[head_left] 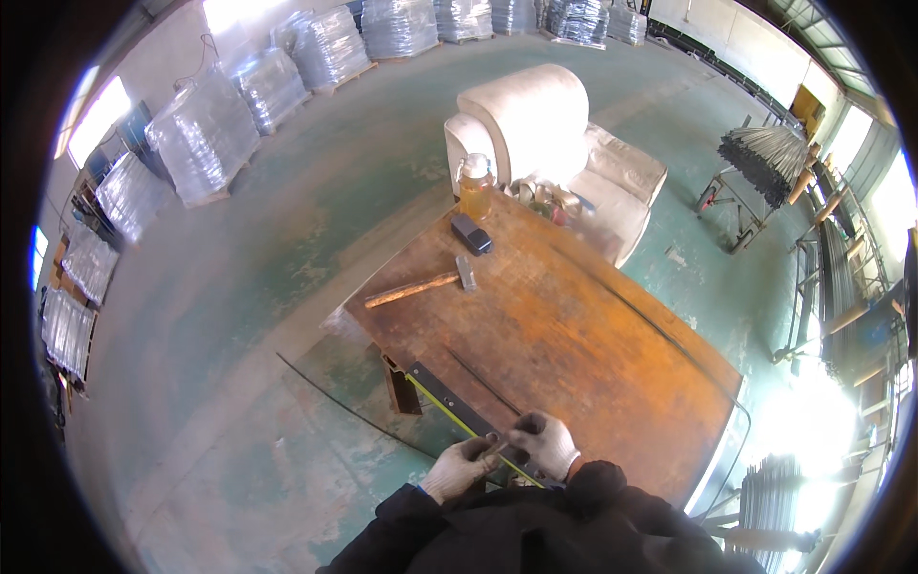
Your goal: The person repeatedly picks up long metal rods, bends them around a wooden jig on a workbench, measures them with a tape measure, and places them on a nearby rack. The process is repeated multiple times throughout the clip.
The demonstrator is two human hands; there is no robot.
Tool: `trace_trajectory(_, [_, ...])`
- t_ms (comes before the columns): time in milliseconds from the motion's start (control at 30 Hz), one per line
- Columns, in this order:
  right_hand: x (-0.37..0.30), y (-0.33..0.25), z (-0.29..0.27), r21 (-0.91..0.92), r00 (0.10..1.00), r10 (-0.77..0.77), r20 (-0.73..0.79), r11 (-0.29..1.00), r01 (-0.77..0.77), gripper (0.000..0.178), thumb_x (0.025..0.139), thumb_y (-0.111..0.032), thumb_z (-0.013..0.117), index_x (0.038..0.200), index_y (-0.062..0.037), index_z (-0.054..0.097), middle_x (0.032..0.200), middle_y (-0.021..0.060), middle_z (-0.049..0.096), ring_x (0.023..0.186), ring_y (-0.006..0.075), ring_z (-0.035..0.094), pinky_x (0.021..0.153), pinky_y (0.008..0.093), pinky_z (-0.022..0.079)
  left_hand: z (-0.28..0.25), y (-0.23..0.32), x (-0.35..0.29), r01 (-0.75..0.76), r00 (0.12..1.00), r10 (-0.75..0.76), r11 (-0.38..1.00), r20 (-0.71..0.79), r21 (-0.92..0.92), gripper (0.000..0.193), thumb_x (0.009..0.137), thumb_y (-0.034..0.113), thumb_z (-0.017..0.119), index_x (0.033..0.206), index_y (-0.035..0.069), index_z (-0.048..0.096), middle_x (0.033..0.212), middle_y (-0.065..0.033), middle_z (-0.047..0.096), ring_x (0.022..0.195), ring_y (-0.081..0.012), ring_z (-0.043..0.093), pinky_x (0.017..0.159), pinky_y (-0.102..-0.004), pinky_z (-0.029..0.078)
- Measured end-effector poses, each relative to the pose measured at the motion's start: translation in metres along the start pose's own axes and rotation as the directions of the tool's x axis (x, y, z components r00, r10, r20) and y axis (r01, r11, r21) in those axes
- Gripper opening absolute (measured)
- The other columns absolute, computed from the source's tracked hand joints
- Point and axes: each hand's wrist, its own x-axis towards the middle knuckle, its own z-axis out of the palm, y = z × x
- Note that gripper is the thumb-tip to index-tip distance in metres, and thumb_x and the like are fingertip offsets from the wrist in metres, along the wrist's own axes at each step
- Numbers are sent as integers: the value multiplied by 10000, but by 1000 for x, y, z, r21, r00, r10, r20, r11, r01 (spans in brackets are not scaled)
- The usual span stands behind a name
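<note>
Both my hands wear whitish work gloves and meet at the near edge of a rusty brown table (574, 316). My left hand (464, 469) has its fingers closed, and my right hand (543, 444) is bent in a pinch beside it. Whatever small piece lies between their fingertips is too small to name. Under the hands, a dark flat bar (442, 396) with holes runs along the table edge. A thin yellow-green strip (442, 407) follows its outer side. Just beyond the bar lies a thin dark rod (483, 378).
On the table's far left are a hammer (416, 288), a dark box-shaped object (470, 233) and a bottle of amber liquid (475, 198). A pale armchair (526, 120) stands behind. Wrapped pallets (201, 134) line the left; a cart of rods (765, 163) stands right. A cable (741, 435) hangs by the table.
</note>
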Motion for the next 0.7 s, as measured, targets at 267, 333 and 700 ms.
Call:
trace_trajectory(267, [120, -81, -146, 173, 874, -154, -461, 950, 259, 262, 1144, -189, 767, 1147, 73, 763, 833, 116, 754, 673, 216, 721, 619, 382, 614, -97, -79, -15, 201, 955, -111, 925, -275, 323, 558, 1037, 523, 786, 1269, 23, 870, 1133, -188, 877, 1071, -334, 826, 979, -438, 623])
trace_trajectory(333, [153, -98, -172, 170, 852, -124, -509, 956, 241, 271, 1148, -219, 772, 1145, 52, 761, 849, 103, 751, 686, 210, 723, 625, 383, 623, -125, -128, -25, 257, 927, -143, 915, -347, 310, 522, 1038, 492, 780, 1210, 9, 877, 1057, -164, 877, 1008, -316, 825, 942, -437, 628])
trace_trajectory(700, [270, -61, -200, -812, 877, -213, -431, 515, -274, 789, 1053, -455, 872, 1699, -85, 615, 1724, 227, 644, 1539, 405, 659, 1287, 480, 537, -119, -93, 19, 352, 826, -251, 929, -504, 114, 490, 1054, 441, 745, 1161, -21, 867, 926, -162, 857, 899, -311, 827, 875, -436, 635])
